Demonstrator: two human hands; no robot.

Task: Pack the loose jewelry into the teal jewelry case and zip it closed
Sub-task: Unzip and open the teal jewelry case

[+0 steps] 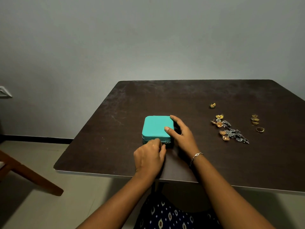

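Note:
The teal jewelry case [155, 126] lies closed on the dark table [214, 159]. My left hand [149, 158] is at its near side and pinches the small metal zipper pull [165, 143]. My right hand [182, 134] holds the case's right side, thumb on the lid and fingers curved round the far right corner. To the right lies the loose jewelry: a cluster of gold and silver earrings [229, 129], a small gold and green pair [212, 105], gold rings [255, 119] and one plain ring [260, 129].
A wooden chair leg [33, 176] slants across the floor at the left. A grey wall stands behind the table, with a white fitting [5, 92] at its left edge. The table's near edge runs just below my wrists.

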